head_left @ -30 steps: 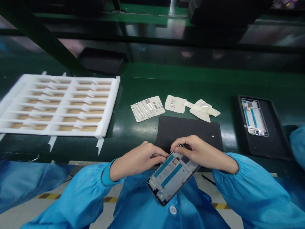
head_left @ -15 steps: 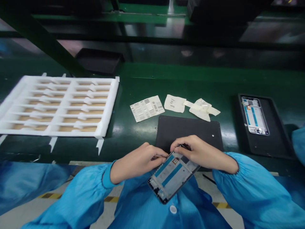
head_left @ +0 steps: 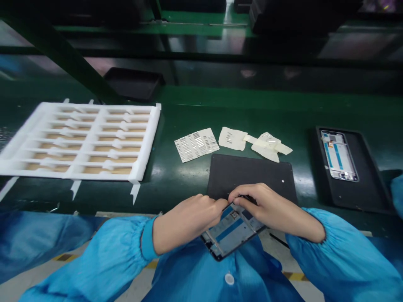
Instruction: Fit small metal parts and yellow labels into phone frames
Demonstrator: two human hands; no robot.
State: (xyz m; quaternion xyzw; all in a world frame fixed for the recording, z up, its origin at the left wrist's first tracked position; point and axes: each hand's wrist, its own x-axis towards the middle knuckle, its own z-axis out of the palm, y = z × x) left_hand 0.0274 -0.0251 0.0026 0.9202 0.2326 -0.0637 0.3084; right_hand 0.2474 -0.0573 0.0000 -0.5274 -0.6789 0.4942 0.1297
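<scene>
Tilted over my lap, a phone middle frame (head_left: pixel 234 233) with two blue strips and a black rim hangs just in front of the bench edge. My right hand (head_left: pixel 266 205) grips its upper end, thumb and fingers closed around the rim. Across its upper left side lies my left hand (head_left: pixel 193 220), fingers curled in a pinch against the rim near the right fingertips. Whatever the left fingertips pinch is hidden. Behind both hands a black mat (head_left: pixel 252 172) lies flat on the green bench.
White sheets with small metallic strips (head_left: pixel 197 144) and release paper pieces (head_left: pixel 233 138) lie beyond the mat. A white foam tray (head_left: pixel 83 142) sits left. On the right, a black tray (head_left: pixel 365 167) holds another phone frame (head_left: pixel 339 155). A co-worker's blue sleeve (head_left: pixel 397 193) shows at far right.
My left hand has moved right and further over the phone frame, covering more of its left side. Its fingers are now more curled, close to my right fingertips.
</scene>
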